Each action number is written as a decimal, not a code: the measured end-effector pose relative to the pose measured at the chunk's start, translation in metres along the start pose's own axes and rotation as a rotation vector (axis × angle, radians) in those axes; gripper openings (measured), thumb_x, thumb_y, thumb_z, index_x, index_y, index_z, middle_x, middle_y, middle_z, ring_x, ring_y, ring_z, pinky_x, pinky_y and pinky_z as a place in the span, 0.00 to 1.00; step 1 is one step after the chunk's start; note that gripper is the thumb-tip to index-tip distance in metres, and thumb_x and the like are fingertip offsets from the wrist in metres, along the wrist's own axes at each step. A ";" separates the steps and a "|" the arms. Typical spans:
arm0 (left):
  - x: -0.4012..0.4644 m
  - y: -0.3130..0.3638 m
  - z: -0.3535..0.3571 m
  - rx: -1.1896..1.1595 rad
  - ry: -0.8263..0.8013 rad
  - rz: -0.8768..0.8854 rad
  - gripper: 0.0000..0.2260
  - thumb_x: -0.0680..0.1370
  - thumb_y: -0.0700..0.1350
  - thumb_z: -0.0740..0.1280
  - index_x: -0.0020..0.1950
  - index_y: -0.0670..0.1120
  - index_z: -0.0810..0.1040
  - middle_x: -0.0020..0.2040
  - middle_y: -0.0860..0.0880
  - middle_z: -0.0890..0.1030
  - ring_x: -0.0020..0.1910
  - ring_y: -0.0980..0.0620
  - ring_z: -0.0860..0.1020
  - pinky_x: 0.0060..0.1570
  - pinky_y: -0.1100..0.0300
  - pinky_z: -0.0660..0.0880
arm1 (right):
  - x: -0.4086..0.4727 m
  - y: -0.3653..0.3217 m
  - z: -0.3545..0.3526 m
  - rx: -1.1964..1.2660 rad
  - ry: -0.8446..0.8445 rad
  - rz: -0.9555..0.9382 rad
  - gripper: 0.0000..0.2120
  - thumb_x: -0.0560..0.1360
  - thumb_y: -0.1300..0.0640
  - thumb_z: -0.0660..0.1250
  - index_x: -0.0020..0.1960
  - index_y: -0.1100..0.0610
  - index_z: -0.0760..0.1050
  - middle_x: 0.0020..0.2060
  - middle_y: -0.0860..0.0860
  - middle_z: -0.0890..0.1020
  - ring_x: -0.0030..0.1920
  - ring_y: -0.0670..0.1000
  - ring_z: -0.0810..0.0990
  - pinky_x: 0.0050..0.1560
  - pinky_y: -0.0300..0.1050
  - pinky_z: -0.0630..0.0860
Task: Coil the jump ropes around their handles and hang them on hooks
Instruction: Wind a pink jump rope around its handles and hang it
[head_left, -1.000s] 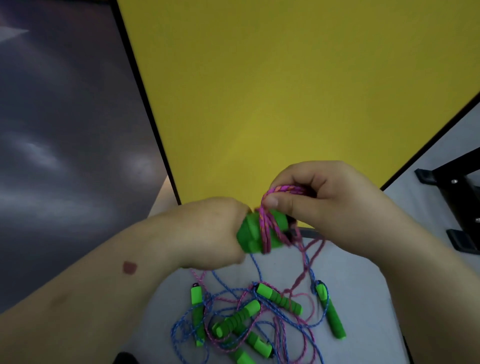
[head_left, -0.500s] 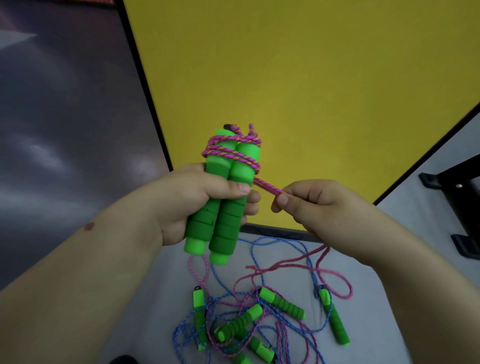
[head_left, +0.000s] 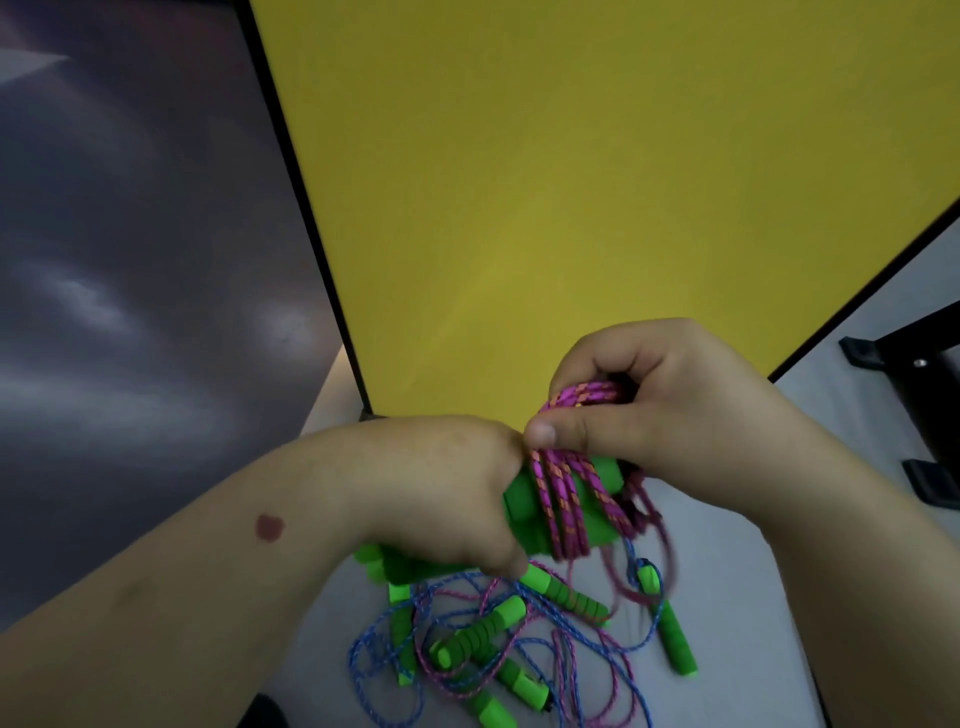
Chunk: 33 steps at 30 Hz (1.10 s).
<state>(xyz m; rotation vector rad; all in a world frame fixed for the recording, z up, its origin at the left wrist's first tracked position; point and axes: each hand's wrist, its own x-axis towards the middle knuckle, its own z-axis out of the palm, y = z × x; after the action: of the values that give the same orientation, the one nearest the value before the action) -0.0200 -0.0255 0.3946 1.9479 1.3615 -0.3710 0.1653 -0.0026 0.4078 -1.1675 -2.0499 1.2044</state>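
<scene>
My left hand (head_left: 441, 493) grips a pair of green foam handles (head_left: 524, 501), held side by side and tilted away from me. A pink rope (head_left: 561, 493) is wound in several turns around their far end. My right hand (head_left: 654, 410) pinches a bundle of that pink rope between thumb and fingers just above the handles. The rope's loose part hangs down, blurred, toward the table. No hooks are in view.
A tangle of blue and pink ropes (head_left: 467, 654) with several green handles (head_left: 670, 634) lies on the grey table (head_left: 727, 597) below my hands. A yellow panel (head_left: 571, 182) stands behind. A black bracket (head_left: 914, 415) sits at the right edge.
My left hand has tipped the handles from upright down and away. My right hand has risen from beside them to over their far end, carrying the pink rope round.
</scene>
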 end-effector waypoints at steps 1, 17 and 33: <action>-0.002 -0.002 -0.002 -0.040 -0.057 0.046 0.18 0.72 0.57 0.78 0.59 0.55 0.80 0.49 0.53 0.85 0.49 0.52 0.83 0.55 0.49 0.82 | 0.001 0.003 -0.001 0.083 -0.008 0.015 0.14 0.62 0.48 0.79 0.37 0.58 0.82 0.23 0.53 0.76 0.24 0.46 0.72 0.25 0.40 0.66; 0.013 -0.022 -0.008 -1.076 0.494 0.096 0.12 0.74 0.44 0.77 0.54 0.41 0.83 0.46 0.39 0.87 0.47 0.38 0.87 0.52 0.41 0.84 | 0.005 0.023 0.004 0.331 -0.046 0.277 0.10 0.76 0.46 0.68 0.43 0.51 0.82 0.32 0.54 0.62 0.28 0.49 0.57 0.28 0.43 0.54; 0.003 -0.005 -0.001 -1.327 0.340 0.193 0.15 0.78 0.42 0.71 0.64 0.47 0.77 0.53 0.41 0.83 0.43 0.47 0.85 0.35 0.56 0.81 | 0.008 0.015 0.013 0.686 0.370 0.288 0.23 0.76 0.37 0.66 0.25 0.46 0.75 0.27 0.49 0.58 0.26 0.49 0.53 0.30 0.46 0.50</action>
<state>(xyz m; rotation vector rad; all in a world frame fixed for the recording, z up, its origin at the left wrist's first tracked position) -0.0230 -0.0220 0.3915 0.9718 1.0912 0.8178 0.1577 0.0017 0.3884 -1.2276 -1.0834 1.5177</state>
